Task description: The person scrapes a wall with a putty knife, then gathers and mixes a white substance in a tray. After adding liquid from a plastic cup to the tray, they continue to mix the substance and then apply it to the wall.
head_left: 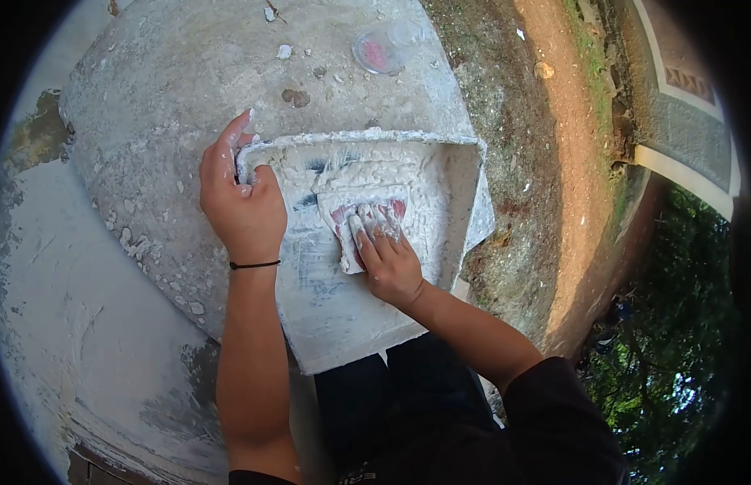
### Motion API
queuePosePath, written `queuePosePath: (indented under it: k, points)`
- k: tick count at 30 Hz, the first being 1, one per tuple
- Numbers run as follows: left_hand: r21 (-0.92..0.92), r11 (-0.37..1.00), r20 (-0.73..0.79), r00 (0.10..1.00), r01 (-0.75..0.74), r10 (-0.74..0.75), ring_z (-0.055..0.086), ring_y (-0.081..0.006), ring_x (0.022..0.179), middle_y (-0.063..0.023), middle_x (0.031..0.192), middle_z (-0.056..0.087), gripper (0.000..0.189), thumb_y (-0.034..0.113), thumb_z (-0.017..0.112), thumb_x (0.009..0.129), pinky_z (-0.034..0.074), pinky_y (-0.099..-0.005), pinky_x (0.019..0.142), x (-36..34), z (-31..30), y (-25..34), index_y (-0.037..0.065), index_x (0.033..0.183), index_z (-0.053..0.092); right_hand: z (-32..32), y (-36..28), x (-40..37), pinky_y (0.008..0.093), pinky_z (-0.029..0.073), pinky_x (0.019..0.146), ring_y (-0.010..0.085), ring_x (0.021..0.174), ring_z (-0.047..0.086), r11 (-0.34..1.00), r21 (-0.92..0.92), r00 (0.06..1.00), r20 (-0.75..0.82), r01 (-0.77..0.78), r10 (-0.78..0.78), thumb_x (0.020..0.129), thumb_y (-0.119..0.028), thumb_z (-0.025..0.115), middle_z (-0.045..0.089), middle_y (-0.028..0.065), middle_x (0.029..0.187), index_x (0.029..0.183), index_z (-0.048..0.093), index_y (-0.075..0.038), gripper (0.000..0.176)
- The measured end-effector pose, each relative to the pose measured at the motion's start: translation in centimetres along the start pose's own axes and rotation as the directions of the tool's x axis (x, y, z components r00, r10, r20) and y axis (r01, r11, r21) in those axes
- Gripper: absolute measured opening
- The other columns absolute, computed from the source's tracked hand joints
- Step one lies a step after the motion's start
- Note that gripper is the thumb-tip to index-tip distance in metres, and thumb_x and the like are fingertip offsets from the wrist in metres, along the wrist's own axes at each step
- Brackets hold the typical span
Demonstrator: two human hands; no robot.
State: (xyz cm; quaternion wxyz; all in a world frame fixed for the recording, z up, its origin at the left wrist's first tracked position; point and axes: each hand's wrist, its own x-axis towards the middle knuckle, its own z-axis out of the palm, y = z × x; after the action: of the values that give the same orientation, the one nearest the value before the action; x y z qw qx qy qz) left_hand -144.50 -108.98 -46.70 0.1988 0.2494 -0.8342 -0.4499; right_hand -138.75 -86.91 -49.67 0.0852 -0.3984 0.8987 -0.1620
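Note:
A shallow rectangular tray (319, 339), smeared with thick white paste (375, 166), sits in front of my body. My left hand (242, 202) grips its upper left corner, thumb on the inner side and fingers around the outside of the rim. Inside the tray, my right hand (389, 263) holds a flat, squarish scraper (340, 214). White paste coats most of the scraper, and reddish patches show through. Paste also covers the right fingertips and spots the left fingers. The scraper's underside is hidden against the paste.
The tray rests over a rough concrete slab (165, 105) dotted with dried white crumbs. A clear plastic container (382, 48) with something pink stands on the slab's far side. A grey plastered surface (76, 323) lies left, and a dirt strip (573, 162) with a low wall (686, 121) right.

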Motion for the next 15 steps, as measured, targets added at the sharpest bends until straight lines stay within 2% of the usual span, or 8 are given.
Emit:
queuePosePath:
  k: [2,3,8,10,12,13,14,15]
  points:
    - [0.018,1.0,-0.029,1.0,0.001,0.0,0.059,-0.0223,0.09,-0.0103,0.096,0.059,0.055,-0.014,0.047,0.065,0.047,-0.0319,0.077,-0.4,0.3,0.1,0.009,0.113,0.059,0.0,-0.3,1.7,0.0404,0.047,0.078,0.0317,0.085,0.061,0.994,0.025,0.994,0.031,-0.106,0.105,0.066,-0.01,0.059,0.059,0.0249,0.103,0.109,0.056,0.005,0.046]
    - [0.033,0.999,-0.046,0.998,-0.03,0.031,0.059,-0.0221,0.09,-0.0106,0.096,0.059,0.055,-0.014,0.047,0.065,0.047,-0.0319,0.077,-0.1,0.2,0.1,0.008,0.113,0.06,0.4,-0.1,1.3,0.0432,0.047,0.08,0.0303,0.084,0.062,0.993,0.037,0.993,0.016,-0.115,0.114,0.073,-0.01,0.053,0.06,0.0243,0.104,0.113,0.055,0.003,0.042]
    - [-0.003,1.0,-0.034,0.999,-0.017,0.017,0.06,-0.0205,0.092,-0.0103,0.096,0.06,0.053,-0.013,0.048,0.066,0.047,-0.0296,0.075,-0.3,0.4,0.1,0.009,0.113,0.059,-1.5,1.3,0.2,0.0426,0.047,0.081,0.0324,0.088,0.061,0.993,0.098,0.998,0.022,-0.068,0.067,0.069,-0.008,0.059,0.06,0.0227,0.105,0.113,0.056,0.002,0.045]
    - [-0.007,1.0,-0.052,0.999,-0.013,0.013,0.06,-0.0201,0.091,-0.0101,0.096,0.06,0.053,-0.013,0.049,0.067,0.047,-0.0288,0.074,0.0,0.2,0.1,0.009,0.113,0.059,-3.6,2.3,1.0,0.0408,0.048,0.082,0.0347,0.089,0.061,0.958,0.274,0.995,0.065,-0.09,0.075,0.066,-0.003,0.061,0.06,0.0228,0.104,0.113,0.055,0.002,0.048]
    - [0.007,1.0,-0.04,0.999,0.007,-0.007,0.06,-0.0196,0.091,-0.0098,0.096,0.061,0.051,-0.011,0.049,0.068,0.047,-0.0281,0.073,-0.2,0.2,0.1,0.01,0.113,0.059,-5.2,3.5,1.1,0.039,0.05,0.08,0.0375,0.09,0.06,0.898,0.401,0.981,0.014,-0.182,0.192,0.068,0.002,0.057,0.061,0.0224,0.1,0.112,0.056,0.003,0.044]
    - [0.009,1.0,-0.037,0.999,0.006,-0.006,0.06,-0.0196,0.091,-0.0098,0.096,0.061,0.051,-0.011,0.049,0.068,0.047,-0.0281,0.073,-0.3,0.1,0.0,0.01,0.113,0.059,-5.4,4.6,1.1,0.0379,0.05,0.079,0.0369,0.088,0.061,0.906,0.413,0.985,-0.1,-0.088,0.141,0.075,0.001,0.055,0.062,0.0209,0.101,0.111,0.057,0.001,0.036]
    - [0.001,1.0,-0.028,1.0,0.013,-0.013,0.06,-0.0197,0.09,-0.0097,0.096,0.061,0.05,-0.011,0.05,0.069,0.047,-0.0278,0.073,-0.3,0.0,0.0,0.01,0.114,0.059,-6.3,4.6,1.1,0.0379,0.05,0.079,0.0369,0.088,0.061,0.907,0.411,0.985,-0.1,-0.09,0.143,0.075,0.001,0.055,0.062,0.0209,0.101,0.111,0.057,0.001,0.036]
    - [-0.01,1.0,-0.02,1.0,0.021,-0.022,0.06,-0.0198,0.09,-0.0096,0.097,0.061,0.05,-0.01,0.05,0.07,0.047,-0.0274,0.073,-0.3,0.0,-0.1,0.01,0.114,0.059,-7.6,4.4,1.4,0.0373,0.049,0.079,0.0368,0.09,0.061,0.804,0.527,0.949,0.015,-0.275,0.315,0.078,-0.001,0.054,0.062,0.0207,0.102,0.11,0.058,0.001,0.032]
